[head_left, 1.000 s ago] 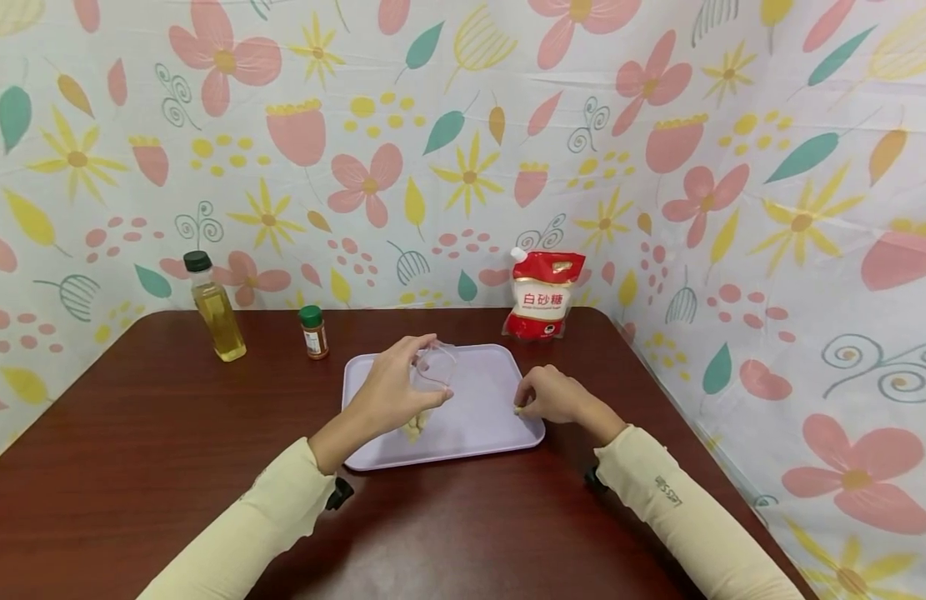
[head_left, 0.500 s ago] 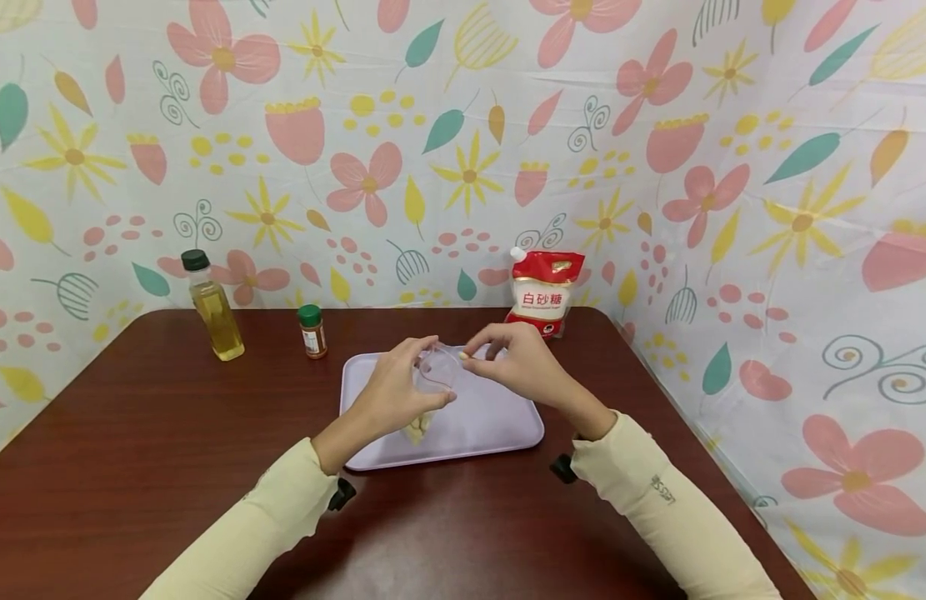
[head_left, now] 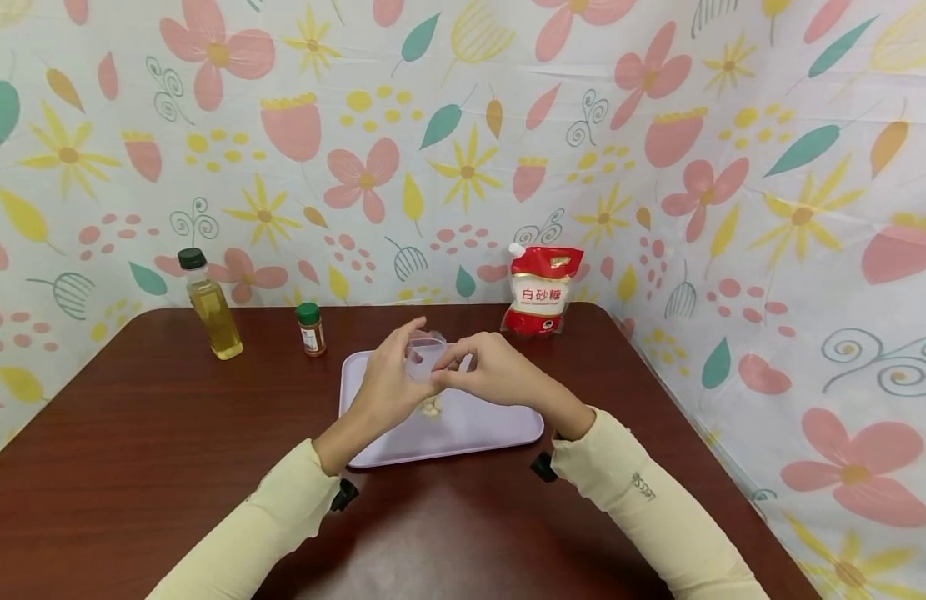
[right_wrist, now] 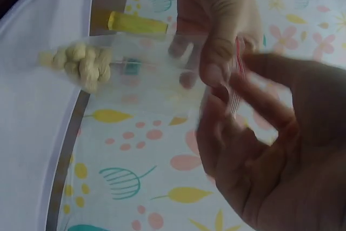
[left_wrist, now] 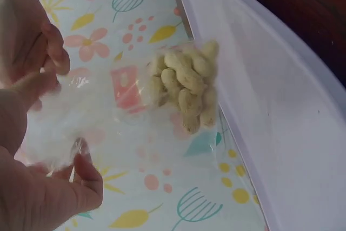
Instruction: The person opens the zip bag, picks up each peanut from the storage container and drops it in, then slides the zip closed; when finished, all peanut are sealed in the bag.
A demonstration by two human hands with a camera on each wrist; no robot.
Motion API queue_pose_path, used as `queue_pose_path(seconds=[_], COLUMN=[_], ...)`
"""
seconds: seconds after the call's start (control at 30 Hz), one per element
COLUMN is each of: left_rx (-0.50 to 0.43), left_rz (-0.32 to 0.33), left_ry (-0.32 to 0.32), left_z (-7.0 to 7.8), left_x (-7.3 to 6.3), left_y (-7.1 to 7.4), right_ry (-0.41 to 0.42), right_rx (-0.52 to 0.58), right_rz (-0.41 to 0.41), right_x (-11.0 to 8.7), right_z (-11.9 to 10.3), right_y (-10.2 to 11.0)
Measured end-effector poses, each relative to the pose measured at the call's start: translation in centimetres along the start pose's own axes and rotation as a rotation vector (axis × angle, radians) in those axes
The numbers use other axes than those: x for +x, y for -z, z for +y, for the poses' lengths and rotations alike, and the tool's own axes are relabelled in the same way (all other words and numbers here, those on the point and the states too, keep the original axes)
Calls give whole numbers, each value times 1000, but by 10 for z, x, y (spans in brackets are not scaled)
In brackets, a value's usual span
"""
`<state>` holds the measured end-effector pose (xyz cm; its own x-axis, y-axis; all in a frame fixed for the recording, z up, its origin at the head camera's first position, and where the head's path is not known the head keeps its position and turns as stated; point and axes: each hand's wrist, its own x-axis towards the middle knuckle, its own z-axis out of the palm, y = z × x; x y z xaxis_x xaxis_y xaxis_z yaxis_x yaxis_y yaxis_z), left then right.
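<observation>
A clear zip bag [right_wrist: 146,74] hangs from my left hand [head_left: 391,367], its fingers and thumb gripping the mouth from two sides and keeping it spread. Unshelled peanuts [left_wrist: 186,82] lie bunched in the bottom of the bag, also seen in the right wrist view as a pale cluster [right_wrist: 84,64]. My right hand [head_left: 493,367] is at the bag's mouth with bent fingers, close to the left thumb. In the right wrist view its fingertips [right_wrist: 254,87] overlap the red zip strip. Whether they pinch the bag or a peanut is hidden.
A pale purple tray [head_left: 493,425] lies under the hands on the dark table [head_left: 170,433]. Behind stand an oil bottle [head_left: 213,312], a green-capped spice jar [head_left: 311,331] and a red-and-white sugar pouch [head_left: 541,292]. A floral cloth [head_left: 463,167] covers the wall.
My right hand lifted a small pale peanut from the tray's right side and came left to the bag's mouth. The peanut no longer shows. The left hand has stayed nearly in place.
</observation>
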<state>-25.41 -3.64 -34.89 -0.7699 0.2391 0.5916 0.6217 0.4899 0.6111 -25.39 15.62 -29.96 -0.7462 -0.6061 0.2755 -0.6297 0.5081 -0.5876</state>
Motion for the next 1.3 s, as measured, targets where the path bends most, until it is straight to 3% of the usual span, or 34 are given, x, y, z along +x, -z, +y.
queue_pose_path(seconds=[0.2,0.37,0.63,1.0,1.1,1.3], left_rx=[-27,-63,-143,-95,-101,-159], left_rz=[56,84,71,119,102,56], left_ry=[-51,-72,-98,-157,-139,-16], left_z=[-3,-8,-15,-12,-10,-11], left_x=[0,-5,-13,-17,-17,-17], left_y=[2,13,33,42,42,41], right_ry=[62,91,129,191,195,171], right_rx=[-34,-75,-57,-48,-37,3], right_rz=[-19,67,163,283,302,314], right_x=[2,-1,-8,-13,-14,-14], right_z=[0,2,7,11,15,15], right_y=[5,6,9,9,8,9])
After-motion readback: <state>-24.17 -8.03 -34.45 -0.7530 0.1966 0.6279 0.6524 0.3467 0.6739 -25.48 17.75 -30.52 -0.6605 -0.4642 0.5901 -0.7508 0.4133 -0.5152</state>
